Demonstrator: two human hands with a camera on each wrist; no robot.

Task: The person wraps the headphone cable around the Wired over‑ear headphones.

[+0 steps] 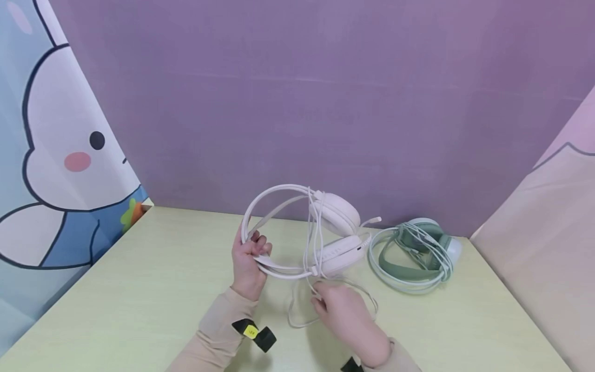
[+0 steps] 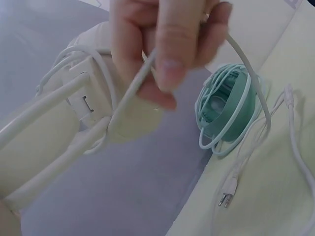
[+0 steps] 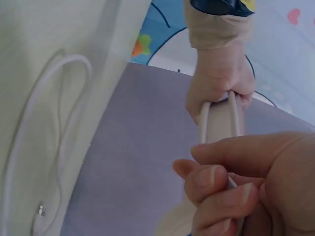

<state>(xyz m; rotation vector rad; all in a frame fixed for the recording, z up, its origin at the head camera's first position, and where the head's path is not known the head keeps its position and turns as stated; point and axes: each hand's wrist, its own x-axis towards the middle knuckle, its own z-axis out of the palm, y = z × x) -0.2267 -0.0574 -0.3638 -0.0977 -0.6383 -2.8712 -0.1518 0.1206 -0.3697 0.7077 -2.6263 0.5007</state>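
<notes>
A white headset (image 1: pixel 337 257) is held up off the table, its ear cups to the right and a short microphone arm (image 1: pixel 372 220) beyond them. My left hand (image 1: pixel 249 263) grips its headband on the left side. White cable (image 2: pixel 129 93) is wound across the headset near the ear cups. Just below the lower cup, my right hand (image 1: pixel 346 312) pinches a length of this cable between thumb and fingers. The rest of the cable hangs down in a loose loop, and an audio plug (image 2: pixel 229 191) at its end shows in the left wrist view.
A green headset (image 1: pixel 403 272) with pale cable wrapped round it lies on the table to the right. Behind the pale table (image 1: pixel 139 289) stands a purple backdrop (image 1: pixel 297 103). Cartoon-printed cloth (image 1: pixel 60 119) hangs at the left, and a pale cloth (image 1: pixel 548 232) at the right.
</notes>
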